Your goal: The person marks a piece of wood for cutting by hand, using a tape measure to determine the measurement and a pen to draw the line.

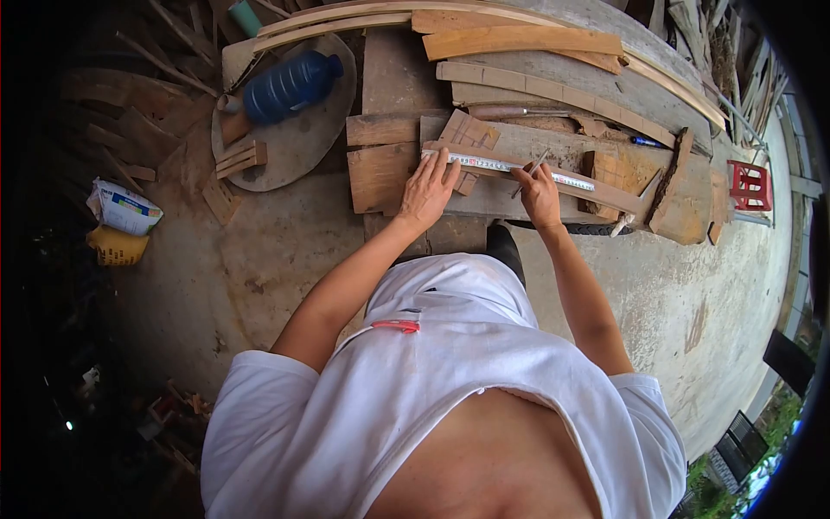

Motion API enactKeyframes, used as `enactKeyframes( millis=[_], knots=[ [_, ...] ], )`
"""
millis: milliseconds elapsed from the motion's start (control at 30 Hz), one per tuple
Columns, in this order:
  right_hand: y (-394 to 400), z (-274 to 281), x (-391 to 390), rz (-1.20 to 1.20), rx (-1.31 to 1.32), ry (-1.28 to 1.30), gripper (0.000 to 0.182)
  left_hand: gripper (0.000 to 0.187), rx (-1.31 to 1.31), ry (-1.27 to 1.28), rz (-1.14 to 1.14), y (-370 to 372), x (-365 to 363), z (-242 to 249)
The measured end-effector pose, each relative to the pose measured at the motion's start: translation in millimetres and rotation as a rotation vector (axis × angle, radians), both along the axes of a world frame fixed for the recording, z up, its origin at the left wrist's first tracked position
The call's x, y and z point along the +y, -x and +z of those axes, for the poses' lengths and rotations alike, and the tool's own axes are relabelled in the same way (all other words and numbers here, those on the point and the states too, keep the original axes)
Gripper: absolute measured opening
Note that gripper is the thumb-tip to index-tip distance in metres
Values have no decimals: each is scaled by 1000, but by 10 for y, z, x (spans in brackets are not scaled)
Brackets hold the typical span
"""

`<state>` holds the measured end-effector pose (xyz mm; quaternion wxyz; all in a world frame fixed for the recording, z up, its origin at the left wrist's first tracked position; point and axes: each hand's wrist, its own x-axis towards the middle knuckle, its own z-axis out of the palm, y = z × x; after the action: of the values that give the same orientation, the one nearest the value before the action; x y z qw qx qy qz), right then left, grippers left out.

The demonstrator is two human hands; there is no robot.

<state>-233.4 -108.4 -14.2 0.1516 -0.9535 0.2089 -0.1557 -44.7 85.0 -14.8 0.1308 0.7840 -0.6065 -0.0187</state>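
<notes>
Evidently, the head view shows one narrow board [617,199] bearing one tape measure [486,163], white with black and red markings, straight along its length. The left hand [426,186] bends over the board's left end, fingers touching the tape; whether they grip, I cannot tell. Mid-board, the right hand [540,197] pinches one thin pencil-like stick [542,157]. Left of the board lies one blue bottle [290,86].

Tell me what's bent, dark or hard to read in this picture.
Head view throughout: wide-angle distortion curves the scene, leaving black corners; lower left lies in shadow, while concrete floor at right is brighter; small markings on the tape measure are hard to read.
</notes>
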Motion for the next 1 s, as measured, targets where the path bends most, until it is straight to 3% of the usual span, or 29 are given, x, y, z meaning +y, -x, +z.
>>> enactKeyframes(
  millis=[167, 467, 567, 667, 733, 800, 867, 933, 1000],
  knots=[
    [8, 3, 24, -10, -1, -14, 30, 67, -12, -53, -3, 73, -26, 15],
    [-3, 10, 15, -23, 29, 0, 31, 73, -162, -71, 14, 190, -82, -141],
    [-92, 303, 78, -48, -18, -84, 20, 72, -178, -50, 18, 185, -83, -151],
    [-233, 495, 201, -260, -124, -286, 31, 71, -140, -93, 28, 197, -109, -86],
    [-338, 526, 205, -345, -189, -778, 49, 61, -161, -115, 24, 185, -119, -40],
    [-460, 421, 201, -369, -230, -896, 51, 51, -184, -136, 22, 177, -125, -5],
    [-558, 200, 227, -440, -477, -1255, 46, 49, -178, -119, 33, 172, -131, 12],
    [-590, 64, 227, -454, -499, -1264, 39, 48, -166, -107, 41, 173, -147, 25],
    [-594, -2, 246, -399, -435, -1065, 33, 48, -149, -98, 46, 178, -142, 28]
  ],
)
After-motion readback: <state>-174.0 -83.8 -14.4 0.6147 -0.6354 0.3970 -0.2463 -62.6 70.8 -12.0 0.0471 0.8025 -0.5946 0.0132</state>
